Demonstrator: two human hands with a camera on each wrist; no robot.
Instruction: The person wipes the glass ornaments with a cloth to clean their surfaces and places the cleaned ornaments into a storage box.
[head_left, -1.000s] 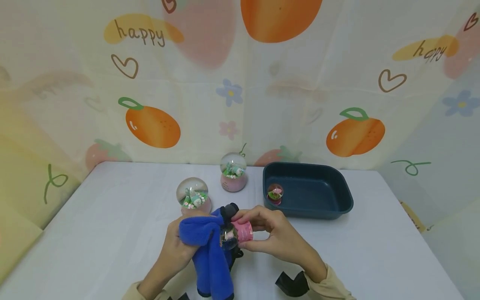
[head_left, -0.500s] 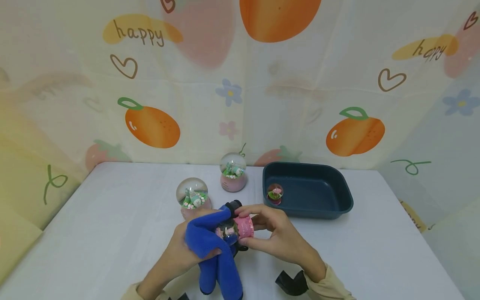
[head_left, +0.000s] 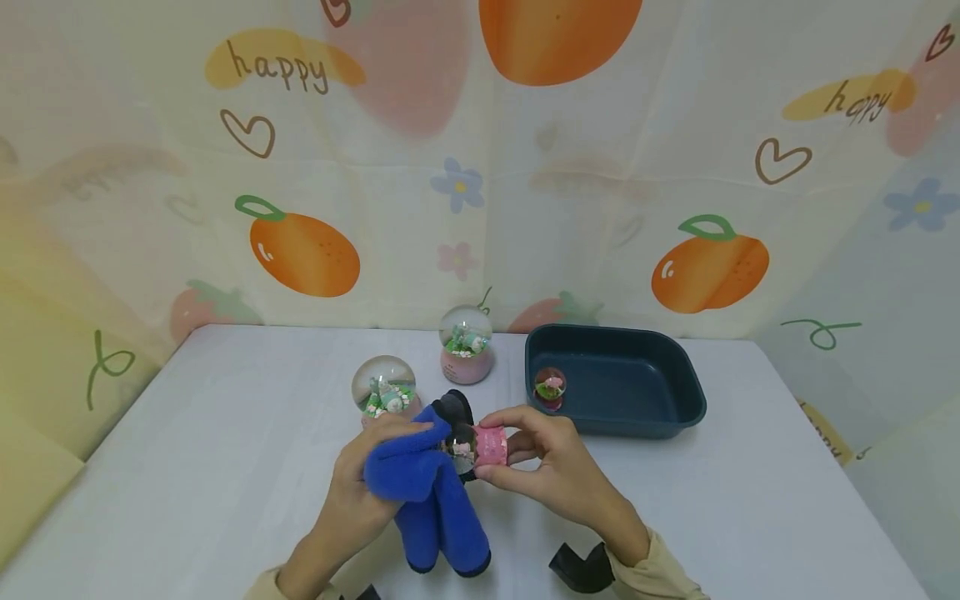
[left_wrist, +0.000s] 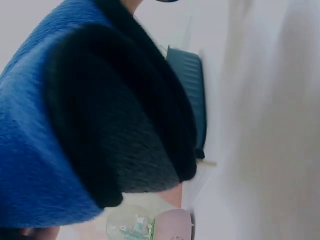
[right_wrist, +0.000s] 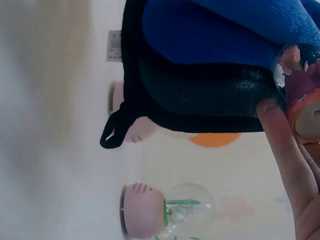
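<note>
In the head view my left hand point(head_left: 360, 483) grips a blue cloth point(head_left: 405, 477) with a dark edge, bunched in its fingers with two folds hanging down. My right hand point(head_left: 555, 462) pinches the pink base of a small snow globe point(head_left: 491, 447) between thumb and fingers. The globe lies on its side, its clear dome pointing left against the cloth. From the right wrist, the cloth's dark grey side point(right_wrist: 200, 95), a black hanging loop and a fingertip beside the globe show. Cloth point(left_wrist: 30, 135) fills much of the left wrist view and hides the globe there.
Two larger snow globes with pale pink bases stand behind the hands, one nearer point(head_left: 384, 392) and one farther back point(head_left: 467, 346). A dark teal tray point(head_left: 630, 379) sits at the back right, with another small globe point(head_left: 551, 387) in its left corner.
The cloth has shifted over the dome, with its dark edge now raised behind it and its hanging folds swung right. The small globe has moved slightly away from the body, still held in my right hand.
</note>
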